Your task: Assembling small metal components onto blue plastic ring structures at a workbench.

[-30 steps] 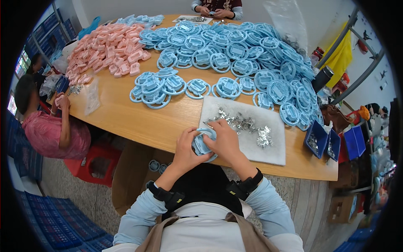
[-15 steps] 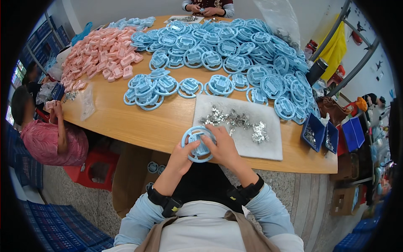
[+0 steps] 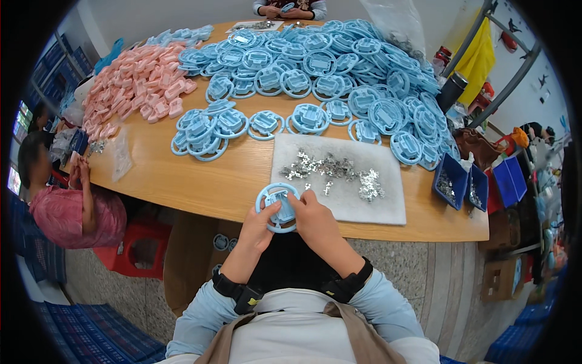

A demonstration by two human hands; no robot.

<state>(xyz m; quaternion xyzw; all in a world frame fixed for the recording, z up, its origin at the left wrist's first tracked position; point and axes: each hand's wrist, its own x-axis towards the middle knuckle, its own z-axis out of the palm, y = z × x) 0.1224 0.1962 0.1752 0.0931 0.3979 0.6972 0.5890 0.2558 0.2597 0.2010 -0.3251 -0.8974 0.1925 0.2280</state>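
A seated person works at the counter's left end beside pink parts. Both hands, left and right, pinch a blue ring at the near edge; beyond lie the white pad, metal clips and blue heap.

Metal bits (tiny) too small to tell

A light blue plastic ring with a blocky middle part is held between the fingers of both hands, face up, slightly tilted, fingertips on its right rim.
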